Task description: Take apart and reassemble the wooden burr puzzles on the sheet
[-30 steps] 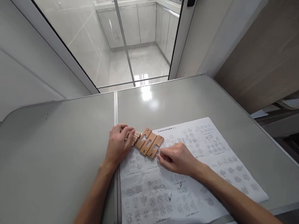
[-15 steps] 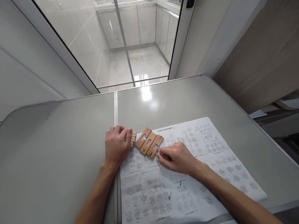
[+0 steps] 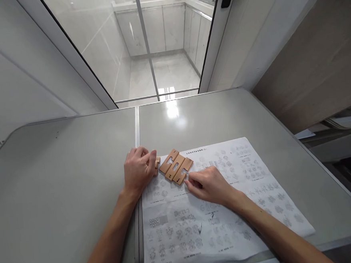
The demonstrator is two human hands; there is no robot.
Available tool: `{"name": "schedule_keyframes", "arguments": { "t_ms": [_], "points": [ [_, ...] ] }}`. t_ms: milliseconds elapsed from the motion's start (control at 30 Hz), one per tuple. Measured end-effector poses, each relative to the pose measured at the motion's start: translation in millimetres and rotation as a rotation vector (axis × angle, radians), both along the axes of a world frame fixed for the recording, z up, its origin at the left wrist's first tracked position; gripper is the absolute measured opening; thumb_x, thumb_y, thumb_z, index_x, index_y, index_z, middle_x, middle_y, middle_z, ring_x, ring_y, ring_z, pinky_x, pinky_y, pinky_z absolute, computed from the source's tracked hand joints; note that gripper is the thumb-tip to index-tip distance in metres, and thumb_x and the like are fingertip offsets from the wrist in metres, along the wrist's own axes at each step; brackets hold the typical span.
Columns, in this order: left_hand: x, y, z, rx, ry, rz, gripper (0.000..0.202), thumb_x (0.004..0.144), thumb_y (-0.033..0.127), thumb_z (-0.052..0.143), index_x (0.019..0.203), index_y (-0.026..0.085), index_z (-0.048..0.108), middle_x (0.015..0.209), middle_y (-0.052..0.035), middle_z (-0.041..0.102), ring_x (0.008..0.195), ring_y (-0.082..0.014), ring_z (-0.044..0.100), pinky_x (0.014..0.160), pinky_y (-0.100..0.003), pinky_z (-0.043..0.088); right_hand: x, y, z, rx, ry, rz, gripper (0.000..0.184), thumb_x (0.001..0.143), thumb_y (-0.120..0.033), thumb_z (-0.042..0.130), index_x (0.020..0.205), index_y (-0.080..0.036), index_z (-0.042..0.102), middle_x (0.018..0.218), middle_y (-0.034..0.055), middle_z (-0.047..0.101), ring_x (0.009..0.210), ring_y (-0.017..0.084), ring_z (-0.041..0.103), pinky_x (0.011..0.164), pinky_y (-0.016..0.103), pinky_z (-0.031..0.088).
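Three flat notched wooden pieces (image 3: 176,167) lie side by side on a printed sheet of diagrams (image 3: 211,209); two carry handwritten numbers. My right hand (image 3: 207,184) rests on the sheet just right of them, fingers curled, with fingertips at the nearest piece's edge. My left hand (image 3: 138,169) is closed over other small wooden pieces (image 3: 157,162) at the sheet's top left corner; only their ends show past my fingers.
The grey folding table (image 3: 76,170) has a seam down its middle. Beyond its far edge stand a glass sliding door (image 3: 145,41) and white wall panels. Stacked papers (image 3: 349,117) lie off the table at the right.
My left hand has drawn the small wooden pieces leftward, away from the three notched pieces, and covers more of them. My right hand has barely moved.
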State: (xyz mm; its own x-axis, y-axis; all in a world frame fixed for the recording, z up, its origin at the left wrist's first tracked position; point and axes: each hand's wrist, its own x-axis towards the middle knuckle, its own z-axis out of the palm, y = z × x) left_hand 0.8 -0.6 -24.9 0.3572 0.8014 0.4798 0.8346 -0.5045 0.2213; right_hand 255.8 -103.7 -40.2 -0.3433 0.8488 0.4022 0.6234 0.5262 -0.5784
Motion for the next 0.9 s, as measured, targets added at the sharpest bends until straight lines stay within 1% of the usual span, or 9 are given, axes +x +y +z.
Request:
{"name": "schedule_keyframes", "arguments": {
  "t_ms": [133,233,333,500,633,767,900],
  "points": [
    [0.4,-0.4,-0.2,0.025,0.022,0.007,0.056,0.112,0.039,0.047,0.066,0.021,0.074,0.085,-0.0072,0.072,0.083,-0.023,0.056,0.076,-0.039,0.044,0.4,0.0,-1.1,-0.003,-0.006,-0.002,0.037,0.101,-0.021,0.056,0.066,-0.02,0.044,0.051,-0.0076,0.046,0.044,0.006,0.033,0.049,0.023,0.024],
    [1.0,-1.2,0.9,0.043,0.041,0.011,0.054,0.111,0.037,0.048,0.067,0.022,0.075,0.089,-0.0084,0.073,0.089,-0.0251,0.056,0.08,-0.041,0.044,0.4,-0.1,-0.4,-0.005,-0.006,0.002,0.037,0.101,-0.021,0.055,0.066,-0.02,0.043,0.051,-0.0076,0.046,0.044,0.006,0.033,0.049,0.023,0.024],
    [1.4,-1.8,2.7,0.034,0.043,0.005,0.053,0.111,0.036,0.049,0.068,0.022,0.075,0.093,-0.0096,0.074,0.095,-0.0273,0.057,0.084,-0.043,0.043,0.3,-0.2,-0.2,-0.013,-0.011,0.001,0.037,0.101,-0.021,0.054,0.066,-0.02,0.044,0.051,-0.0075,0.046,0.044,0.006,0.034,0.049,0.023,0.024],
    [2.2,-2.2,5.3,0.011,0.029,0.015,0.054,0.111,0.034,0.045,0.068,0.022,0.074,0.093,-0.0104,0.076,0.095,-0.0284,0.057,0.084,-0.044,0.042,0.4,-0.3,-1.3,-0.021,-0.007,0.008,0.037,0.101,-0.02,0.055,0.066,-0.02,0.044,0.051,-0.0074,0.046,0.044,0.006,0.034,0.049,0.023,0.025],
    [3.0,-2.6,6.2,0.011,0.032,0.027,0.053,0.111,0.033,0.045,0.068,0.022,0.074,0.097,-0.01,0.078,0.097,-0.0285,0.058,0.085,-0.044,0.042,0.0,-0.4,-0.5,-0.013,-0.004,0.004,0.037,0.102,-0.021,0.054,0.066,-0.02,0.043,0.051,-0.0075,0.045,0.044,0.006,0.035,0.049,0.023,0.025],
    [2.9,-2.4,5.7,0.035,0.026,0.016,0.051,0.111,0.028,0.046,0.07,0.021,0.075,0.098,-0.0088,0.081,0.1,-0.0297,0.059,0.086,-0.045,0.043,-0.4,-0.5,1.6,-0.01,-0.002,0.006,0.037,0.101,-0.021,0.054,0.066,-0.02,0.043,0.051,-0.0073,0.046,0.043,0.006,0.035,0.048,0.023,0.024],
    [2.7,-2.1,5.4,0.066,0.026,0.021,0.05,0.109,0.025,0.049,0.067,0.021,0.075,0.1,-0.0073,0.083,0.102,-0.0303,0.061,0.087,-0.046,0.043,0.0,-0.3,2.0,-0.008,-0.003,0.009,0.037,0.102,-0.021,0.054,0.067,-0.02,0.042,0.051,-0.0073,0.046,0.043,0.006,0.035,0.048,0.023,0.024]
  ]
}}
